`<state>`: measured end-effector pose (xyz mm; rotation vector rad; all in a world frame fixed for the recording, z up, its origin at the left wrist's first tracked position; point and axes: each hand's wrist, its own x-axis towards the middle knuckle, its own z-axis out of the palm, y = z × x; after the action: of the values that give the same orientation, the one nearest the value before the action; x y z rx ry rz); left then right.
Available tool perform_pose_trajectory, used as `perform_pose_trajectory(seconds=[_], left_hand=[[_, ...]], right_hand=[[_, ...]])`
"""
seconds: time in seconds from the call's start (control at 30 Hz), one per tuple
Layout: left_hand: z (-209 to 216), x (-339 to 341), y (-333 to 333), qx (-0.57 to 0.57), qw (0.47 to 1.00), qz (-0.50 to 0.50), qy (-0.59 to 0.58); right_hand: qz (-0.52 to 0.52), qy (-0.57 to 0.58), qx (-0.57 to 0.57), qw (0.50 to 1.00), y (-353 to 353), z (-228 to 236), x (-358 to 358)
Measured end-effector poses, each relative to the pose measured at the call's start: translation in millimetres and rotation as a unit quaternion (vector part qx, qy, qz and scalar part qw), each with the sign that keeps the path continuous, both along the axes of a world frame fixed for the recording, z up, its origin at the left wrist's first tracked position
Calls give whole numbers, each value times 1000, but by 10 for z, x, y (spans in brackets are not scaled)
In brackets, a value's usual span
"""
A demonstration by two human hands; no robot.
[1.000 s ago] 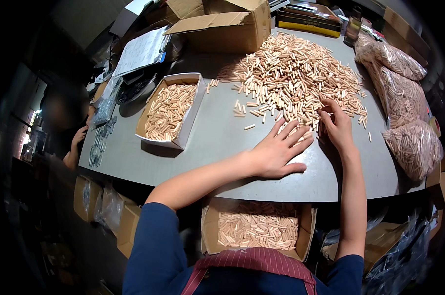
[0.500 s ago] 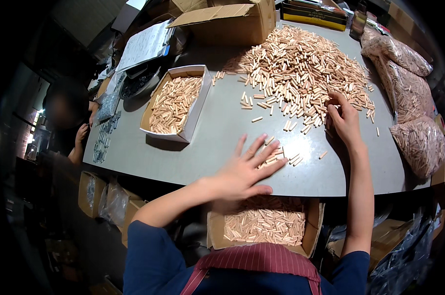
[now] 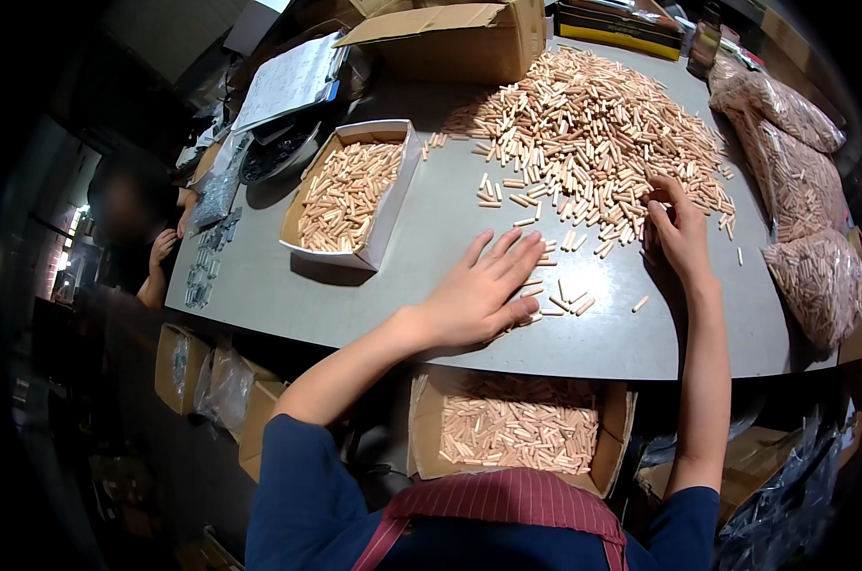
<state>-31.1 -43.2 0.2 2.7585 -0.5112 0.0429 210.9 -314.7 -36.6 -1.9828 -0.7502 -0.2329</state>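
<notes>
My left hand (image 3: 483, 285) lies palm down on the grey table, fingers stretched out. Short wooden dowels (image 3: 572, 303) lie beside and partly beneath its fingers and thumb. At the near right edge of a large heap of dowels (image 3: 583, 133) is my right hand (image 3: 680, 233). Its fingers are bent toward the thumb, and whatever is between them is too small to make out. Left of the heap, a white-sided cardboard box (image 3: 393, 205) holds many dowels. Below the table's front edge, an open brown carton (image 3: 617, 438) also has dowels in it.
Clear bags full of dowels (image 3: 802, 190) line the right side. A large carton (image 3: 450, 48), a clipboard with papers (image 3: 288, 86) and a dark bowl (image 3: 284, 157) stand at the back left. A co-worker (image 3: 136, 219) sits at the left beside small clear packets (image 3: 203, 266).
My left hand has moved up the table toward the heap, and the loose dowels near it have shifted. My right hand stays at the heap's edge. The whole view has shifted slightly.
</notes>
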Motion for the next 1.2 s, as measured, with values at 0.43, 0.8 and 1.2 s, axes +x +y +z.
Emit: perform_pose_trajectory(seconds=[0.43,0.8,1.2], left_hand=[[-27,-340,250,-415,904,17,106],[119,-546,187,-281,954,-32,105],[-108,-256,-133,-117,968,83,-208]], right_hand=[[10,53,-18,998,-25,52,-19],[16,5,7,1000,3,-46,22],[27,59,-60,996,-53,35,24]])
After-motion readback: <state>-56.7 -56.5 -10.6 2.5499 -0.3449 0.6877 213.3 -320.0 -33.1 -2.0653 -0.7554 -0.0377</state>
